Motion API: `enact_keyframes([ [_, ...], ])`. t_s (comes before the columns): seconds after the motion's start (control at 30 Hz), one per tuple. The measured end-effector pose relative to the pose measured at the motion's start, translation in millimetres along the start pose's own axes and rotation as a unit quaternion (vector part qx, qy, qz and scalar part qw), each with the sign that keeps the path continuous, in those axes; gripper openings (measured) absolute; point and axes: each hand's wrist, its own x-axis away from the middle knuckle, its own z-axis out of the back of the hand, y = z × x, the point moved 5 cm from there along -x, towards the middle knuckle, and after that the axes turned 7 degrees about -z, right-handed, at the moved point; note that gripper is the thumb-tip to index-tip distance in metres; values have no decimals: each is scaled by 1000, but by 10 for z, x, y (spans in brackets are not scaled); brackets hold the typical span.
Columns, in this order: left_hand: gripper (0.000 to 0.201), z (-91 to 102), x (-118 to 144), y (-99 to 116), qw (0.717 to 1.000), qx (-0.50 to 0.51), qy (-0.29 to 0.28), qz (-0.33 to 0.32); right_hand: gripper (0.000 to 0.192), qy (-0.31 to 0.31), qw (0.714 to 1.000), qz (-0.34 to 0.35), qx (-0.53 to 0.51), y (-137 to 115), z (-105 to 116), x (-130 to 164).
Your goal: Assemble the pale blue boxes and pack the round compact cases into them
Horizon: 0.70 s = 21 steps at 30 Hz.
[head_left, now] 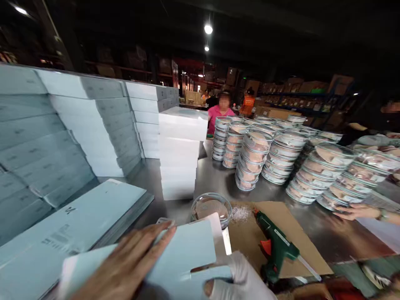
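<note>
A pale blue folding carton [184,246], partly opened out with white flaps, lies in front of me. My left hand [134,254] rests flat across it with fingers stretched out, slightly blurred. My right hand [240,277], in a white glove with a bare thumb tip, grips the carton's right side near a slot, thumb on top and fingers hidden. Just beyond the carton stands a round clear container [211,208] with something beige inside. A green glue gun [278,241] with an orange trigger lies to the right on a brown cardboard sheet [240,237].
Flat cartons [71,225] are piled at my left. White boxes [183,154] stand stacked ahead, with a wall of boxes [93,125] behind. Stacked clear containers [253,154] fill the right side of the metal table. A co-worker's hand [356,211] reaches in at right.
</note>
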Motion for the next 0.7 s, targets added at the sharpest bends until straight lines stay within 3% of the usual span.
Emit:
enact_keyframes([
  [0.1, 100, -88, -73, 15, 996, 76, -51, -11, 38, 23, 999, -4, 27, 28, 7, 28],
  [0.13, 91, -65, -140, 2, 992, 113, -52, -1, 32, 67, 997, 13, 41, 17, 63, 41],
  [0.2, 58, -10, -315, -72, 972, 220, -58, 65, 22, 233, 965, 85, 82, -47, 260, 107],
  [0.27, 46, 63, -479, -202, 939, 306, 27, 156, 45, 386, 901, 170, 97, -97, 422, 211],
  [0.3, 47, 65, -531, -259, 919, 337, 84, 186, 58, 419, 883, 193, 87, -84, 460, 229],
  [0.37, 53, -56, -575, -323, 884, 386, 155, 213, 75, 397, 896, 189, 62, 17, 463, 159],
  [0.43, 67, -284, -595, -289, 873, 428, 142, 187, 78, 348, 919, 169, 75, 157, 410, 54],
  [0.5, 83, -454, -613, -195, 875, 451, 119, 129, 65, 334, 921, 166, 110, 289, 366, 2],
  [0.6, 87, -500, -654, -60, 868, 472, 140, 68, 53, 355, 919, 152, 81, 430, 336, 4],
  [0.7, 72, -466, -689, -5, 852, 478, 186, 108, 57, 373, 919, 124, 22, 402, 218, 23],
])
